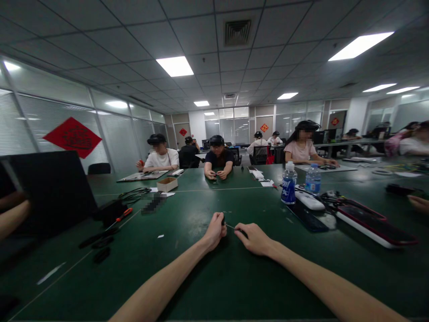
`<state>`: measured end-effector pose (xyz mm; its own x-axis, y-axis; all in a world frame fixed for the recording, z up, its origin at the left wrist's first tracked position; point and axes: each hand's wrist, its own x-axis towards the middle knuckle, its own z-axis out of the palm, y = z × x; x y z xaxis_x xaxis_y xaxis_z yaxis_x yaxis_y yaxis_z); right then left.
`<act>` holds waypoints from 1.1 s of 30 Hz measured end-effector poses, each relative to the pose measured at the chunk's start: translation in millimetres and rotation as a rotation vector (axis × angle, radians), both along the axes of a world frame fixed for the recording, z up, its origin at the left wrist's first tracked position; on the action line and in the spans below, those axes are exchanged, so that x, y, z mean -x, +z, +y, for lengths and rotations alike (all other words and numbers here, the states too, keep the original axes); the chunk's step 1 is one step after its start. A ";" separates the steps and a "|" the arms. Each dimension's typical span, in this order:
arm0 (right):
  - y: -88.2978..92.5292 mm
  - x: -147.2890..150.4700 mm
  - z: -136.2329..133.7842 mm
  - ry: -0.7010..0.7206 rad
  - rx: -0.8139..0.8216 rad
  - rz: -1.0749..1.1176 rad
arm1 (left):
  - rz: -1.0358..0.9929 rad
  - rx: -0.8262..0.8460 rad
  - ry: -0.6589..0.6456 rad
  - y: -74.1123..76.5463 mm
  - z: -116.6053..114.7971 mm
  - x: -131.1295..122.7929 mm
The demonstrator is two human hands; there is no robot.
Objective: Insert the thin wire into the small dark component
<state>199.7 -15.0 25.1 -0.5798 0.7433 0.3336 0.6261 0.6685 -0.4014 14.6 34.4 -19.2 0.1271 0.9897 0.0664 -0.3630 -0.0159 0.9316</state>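
Observation:
Above the green table (201,277), my left hand (214,231) is closed around a small black object (223,220), mostly hidden by the fingers. Facing it from the right, my right hand (254,238) pinches what looks like a small screwdriver (230,226) with a dark handle. Its thin metal shaft points left and reaches the black object; whether the tip sits inside it is too small to tell. A white paper scrap (161,236) lies to the left of my left hand.
Right of my hands stand a blue-labelled bottle (288,185) and a clear water bottle (313,180), near a white device (310,201) and phones (372,221). Leftward are an orange-handled screwdriver (124,214), a cardboard box (167,184) and a black monitor (53,192). Several people sit around.

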 end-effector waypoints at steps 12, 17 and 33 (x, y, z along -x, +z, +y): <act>4.5 0.2 -4.1 0.006 0.026 0.000 | 0.018 -0.008 -0.017 7.1 -6.7 0.1; 3.5 1.0 -3.2 0.020 0.041 0.000 | 0.026 0.008 0.007 10.9 -9.4 -1.4; -2.6 -0.6 1.4 0.018 0.011 0.006 | 0.031 0.008 0.019 8.8 -7.2 -1.6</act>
<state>200.3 -13.5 22.5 -0.5913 0.7362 0.3292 0.6113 0.6754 -0.4125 16.2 27.2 -10.4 0.1099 0.9924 0.0552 -0.3341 -0.0154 0.9424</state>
